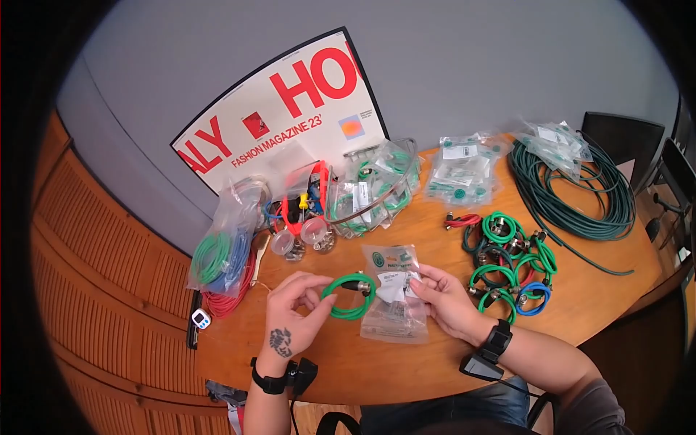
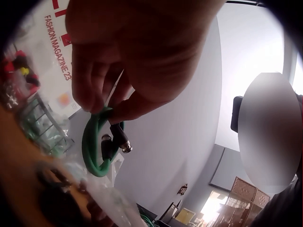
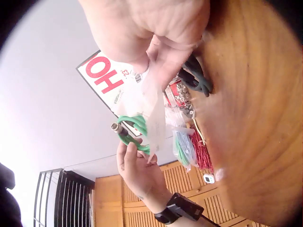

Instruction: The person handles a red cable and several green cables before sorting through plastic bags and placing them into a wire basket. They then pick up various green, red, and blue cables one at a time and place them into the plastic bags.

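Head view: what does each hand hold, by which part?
The left hand pinches the green coil by its left side; the right hand the clear bag by its right side.

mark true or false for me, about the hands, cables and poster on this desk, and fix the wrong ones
1. The left hand pinches a coiled green cable. True.
2. The right hand grips a red cable. False: its fingers hold a clear plastic bag.
3. A blue loop lies among the short cables. True.
4. The big letters HO are blue. False: on the poster they are red.
5. The large dark green coil hangs on the wall. False: it lies on the table.
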Motion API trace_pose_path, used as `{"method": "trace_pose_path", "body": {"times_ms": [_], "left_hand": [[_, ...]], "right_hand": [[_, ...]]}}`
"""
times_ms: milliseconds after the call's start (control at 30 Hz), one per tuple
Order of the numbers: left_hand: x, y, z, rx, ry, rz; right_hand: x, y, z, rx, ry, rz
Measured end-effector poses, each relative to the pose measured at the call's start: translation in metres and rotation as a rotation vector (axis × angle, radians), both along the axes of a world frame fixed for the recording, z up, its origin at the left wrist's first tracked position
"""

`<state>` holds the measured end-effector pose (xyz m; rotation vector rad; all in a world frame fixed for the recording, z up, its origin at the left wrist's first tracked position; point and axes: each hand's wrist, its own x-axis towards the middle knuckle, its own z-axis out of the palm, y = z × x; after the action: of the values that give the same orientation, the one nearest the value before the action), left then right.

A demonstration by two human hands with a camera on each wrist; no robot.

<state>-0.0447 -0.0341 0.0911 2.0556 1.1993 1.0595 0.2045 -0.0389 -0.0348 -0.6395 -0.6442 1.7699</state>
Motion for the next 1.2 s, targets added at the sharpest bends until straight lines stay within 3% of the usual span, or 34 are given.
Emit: {"method": "trace_pose_path", "body": {"times_ms": [333, 567, 733, 833, 900, 933, 1000, 1200], "left_hand": [[0.008, 0.006, -0.004, 0.216, 0.107, 0.02], [0.011, -0.004, -0.012, 0.134, 0.091, 0.003], [0.011, -0.006, -0.014, 0.208, 0.112, -0.025], [0.01, -0.003, -0.018, 0.17, 0.102, -0.028], [0.005, 0.005, -0.025, -0.043, 0.019, -0.034], [0.004, 0.007, -0.027, -0.042, 0.019, -0.033], [0.003, 0.011, -0.029, -0.4, -0.216, -0.004], [0.0, 0.016, -0.041, -0.448, -0.351, -0.044]], "right_hand": [[0.003, 0.002, -0.006, 0.058, 0.006, 0.055], [-0.002, 0.0, 0.001, 0.041, -0.023, -0.07], [-0.002, 0.002, -0.002, 0.048, -0.018, -0.155], [-0.003, 0.0, 0.001, 0.064, -0.004, -0.115], [-0.004, 0.0, 0.0, 0.125, 0.014, -0.095], [-0.004, 0.0, 0.001, 0.126, 0.015, -0.094], [-0.002, -0.001, 0.004, 0.121, 0.019, -0.076], [-0.002, 0.001, 0.001, 0.132, 0.057, -0.109]]}}
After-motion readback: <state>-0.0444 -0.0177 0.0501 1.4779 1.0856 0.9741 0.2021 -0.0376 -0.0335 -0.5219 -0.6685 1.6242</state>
